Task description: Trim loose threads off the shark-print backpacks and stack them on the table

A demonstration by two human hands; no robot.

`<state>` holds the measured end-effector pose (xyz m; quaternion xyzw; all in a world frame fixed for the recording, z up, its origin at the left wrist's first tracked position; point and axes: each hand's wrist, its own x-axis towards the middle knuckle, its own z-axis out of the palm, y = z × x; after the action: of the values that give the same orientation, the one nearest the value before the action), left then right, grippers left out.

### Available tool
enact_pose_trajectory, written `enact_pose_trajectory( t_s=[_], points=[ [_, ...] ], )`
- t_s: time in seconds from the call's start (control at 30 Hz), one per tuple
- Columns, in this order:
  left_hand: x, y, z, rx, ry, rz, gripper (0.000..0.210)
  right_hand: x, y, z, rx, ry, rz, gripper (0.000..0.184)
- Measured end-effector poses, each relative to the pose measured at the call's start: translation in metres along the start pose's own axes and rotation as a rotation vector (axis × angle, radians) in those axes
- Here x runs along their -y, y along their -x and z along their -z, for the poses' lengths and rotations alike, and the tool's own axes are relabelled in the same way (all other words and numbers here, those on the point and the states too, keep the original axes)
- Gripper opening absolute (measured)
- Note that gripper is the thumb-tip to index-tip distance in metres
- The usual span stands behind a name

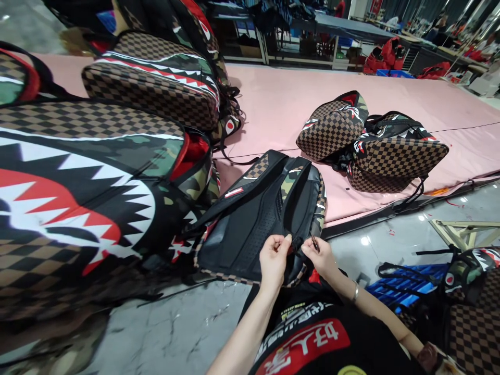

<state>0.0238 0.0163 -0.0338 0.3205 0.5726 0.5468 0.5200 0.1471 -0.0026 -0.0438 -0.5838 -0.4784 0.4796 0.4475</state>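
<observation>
A backpack (246, 245) lies in front of me with its black padded back facing up, its edges brown-and-black checked. My left hand (274, 258) is closed in a pinch at the lower end of a shoulder strap (294, 211), beside a black strap adjuster (297, 241). Just right of it, my right hand (319, 256) is closed, its fingertips near the same strap end. A small dark pointed tool (314, 242), which looks like thread snips, sticks up from the right fingers. Whatever fine thread or webbing lies between the fingertips is too small to make out.
Large shark-mouth backpacks (78, 177) crowd the left side, another (152, 88) behind them. Two more (396, 161) lie at the right on the pink-covered table (269, 104). Below the table's edge at right are a blue crate (406, 284) and more bags (474, 317).
</observation>
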Motion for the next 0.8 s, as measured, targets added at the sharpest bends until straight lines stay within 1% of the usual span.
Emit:
enact_pose_trajectory(
  t_s=[0.17, 0.27, 0.37, 0.5, 0.57, 0.7, 0.8],
  points=[
    [-0.009, 0.008, -0.001, 0.035, -0.005, 0.012, 0.029, -0.001, -0.002, -0.005, -0.049, -0.092, -0.023, 0.023],
    [-0.012, 0.016, -0.001, 0.104, -0.023, 0.026, 0.034, 0.001, -0.004, -0.009, -0.052, -0.178, -0.065, 0.023],
    [-0.011, 0.021, 0.000, 0.177, -0.042, 0.062, 0.037, 0.002, -0.005, -0.011, -0.053, -0.214, -0.091, 0.023],
    [-0.008, 0.022, 0.002, 0.230, -0.041, 0.100, 0.034, 0.003, -0.005, -0.010, -0.012, -0.237, -0.120, 0.026],
    [-0.007, 0.021, 0.003, 0.247, -0.031, 0.109, 0.034, 0.003, -0.005, -0.008, -0.013, -0.242, -0.128, 0.027],
    [-0.005, 0.021, 0.005, 0.240, -0.004, 0.121, 0.038, 0.005, -0.002, -0.003, -0.039, -0.188, -0.131, 0.026],
    [-0.002, 0.021, 0.008, 0.243, 0.014, 0.133, 0.043, 0.007, -0.002, 0.003, -0.010, -0.140, -0.119, 0.026]
  ],
)
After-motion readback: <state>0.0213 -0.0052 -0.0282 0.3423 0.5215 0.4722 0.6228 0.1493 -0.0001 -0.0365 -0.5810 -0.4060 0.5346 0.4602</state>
